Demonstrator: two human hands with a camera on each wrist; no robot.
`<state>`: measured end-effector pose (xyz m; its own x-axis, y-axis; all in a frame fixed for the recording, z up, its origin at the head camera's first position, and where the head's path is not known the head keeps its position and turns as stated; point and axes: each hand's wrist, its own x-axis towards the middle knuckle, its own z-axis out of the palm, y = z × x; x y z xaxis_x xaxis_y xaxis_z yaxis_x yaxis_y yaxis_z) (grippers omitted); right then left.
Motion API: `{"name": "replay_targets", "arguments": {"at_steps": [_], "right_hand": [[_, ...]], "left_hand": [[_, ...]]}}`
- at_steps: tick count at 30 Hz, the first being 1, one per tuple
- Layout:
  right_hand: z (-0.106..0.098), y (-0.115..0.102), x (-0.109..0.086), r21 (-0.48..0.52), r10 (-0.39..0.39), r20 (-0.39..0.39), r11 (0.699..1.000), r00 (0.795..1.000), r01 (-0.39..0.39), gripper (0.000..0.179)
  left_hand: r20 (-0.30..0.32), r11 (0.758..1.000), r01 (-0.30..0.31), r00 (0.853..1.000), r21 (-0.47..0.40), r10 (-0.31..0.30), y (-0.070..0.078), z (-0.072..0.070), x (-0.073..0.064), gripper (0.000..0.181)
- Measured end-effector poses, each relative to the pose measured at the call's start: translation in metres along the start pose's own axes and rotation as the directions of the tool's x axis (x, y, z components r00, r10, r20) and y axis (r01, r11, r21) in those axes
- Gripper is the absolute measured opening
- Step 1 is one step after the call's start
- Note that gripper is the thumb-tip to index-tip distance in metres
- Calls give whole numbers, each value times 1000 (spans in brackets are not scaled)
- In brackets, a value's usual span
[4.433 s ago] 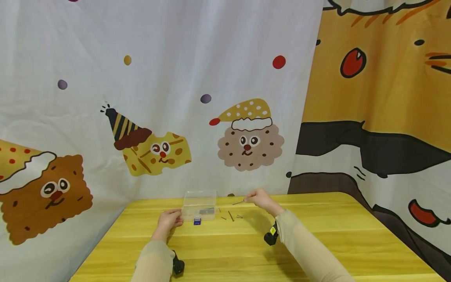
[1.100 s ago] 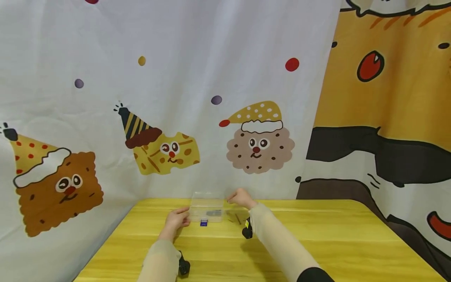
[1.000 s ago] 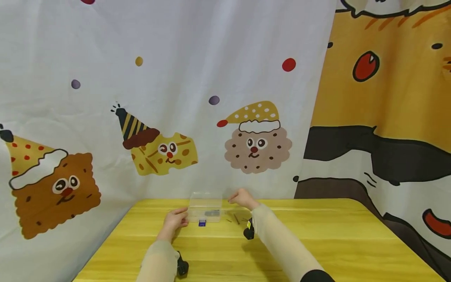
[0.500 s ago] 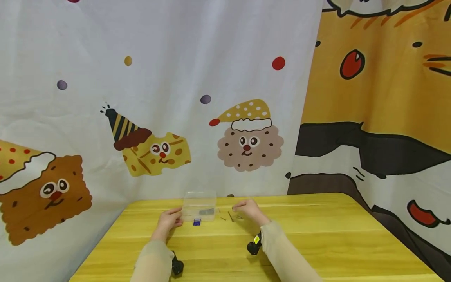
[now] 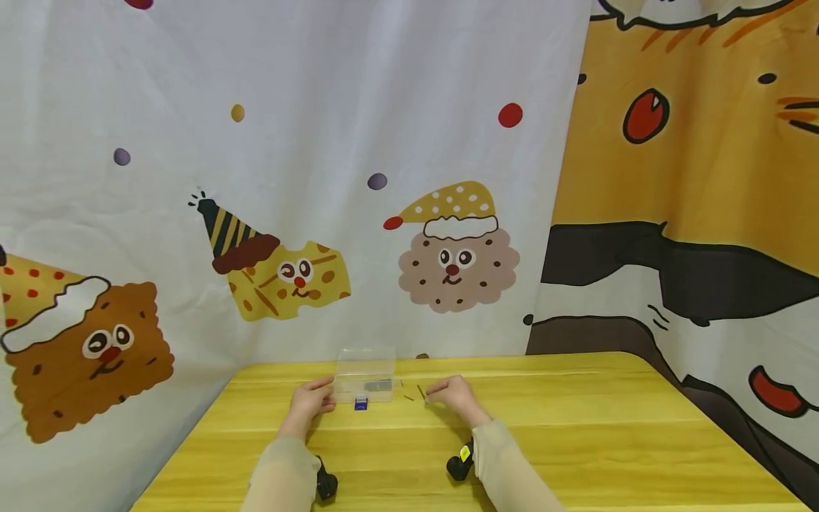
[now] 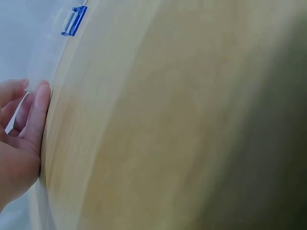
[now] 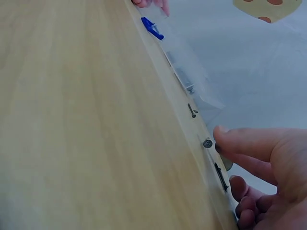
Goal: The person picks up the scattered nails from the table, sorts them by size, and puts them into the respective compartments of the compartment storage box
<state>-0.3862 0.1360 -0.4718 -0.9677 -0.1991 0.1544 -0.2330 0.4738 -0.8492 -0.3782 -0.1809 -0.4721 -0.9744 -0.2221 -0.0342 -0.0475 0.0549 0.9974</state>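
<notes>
In the head view, a clear plastic box (image 5: 365,386) with its lid raised stands at the back of the table. My left hand (image 5: 310,400) rests at its left side, fingers along the wall. In the left wrist view that hand's (image 6: 26,124) thumb and fingers lie on either side of the clear wall. A blue latch (image 5: 361,404) sits on the box's front. Right of the box, my right hand (image 5: 453,397) pinches at a long dark nail (image 5: 421,392) lying on the table. In the right wrist view the nail's round head (image 7: 207,143) shows at the fingertips.
Small nails (image 7: 192,110) lie between the box and the right hand; another small pair (image 7: 221,177) lies beside that hand. Grey metal pieces (image 5: 378,386) are inside the box. A printed curtain (image 5: 448,142) hangs behind the wooden table (image 5: 384,455).
My right hand carried a nail to the box's right side, then came back with fingers free to the long nail. My left hand stayed at the box.
</notes>
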Motion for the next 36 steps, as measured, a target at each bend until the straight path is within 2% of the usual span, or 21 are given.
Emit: {"name": "replay_targets", "arguments": {"at_steps": [7,22,26,36], "right_hand": [[4,5,-3,-37,15,-26,999,1000,-16,18],[8,10,-3,-70,-29,-75,997,997,24,14],[10,11,-2,-82,-46,-100,996,994,38,12],[12,9,2,-92,-24,-127,996,992,12,9]], "left_hand": [[6,1000,-8,1000,22,7,-7,2,3,38],[16,1000,12,1000,7,-12,-8,-1,3,38],[15,1000,13,1000,2,-13,-7,-3,2,38],[5,1000,27,1000,4,-27,-3,-5,1,38]]}}
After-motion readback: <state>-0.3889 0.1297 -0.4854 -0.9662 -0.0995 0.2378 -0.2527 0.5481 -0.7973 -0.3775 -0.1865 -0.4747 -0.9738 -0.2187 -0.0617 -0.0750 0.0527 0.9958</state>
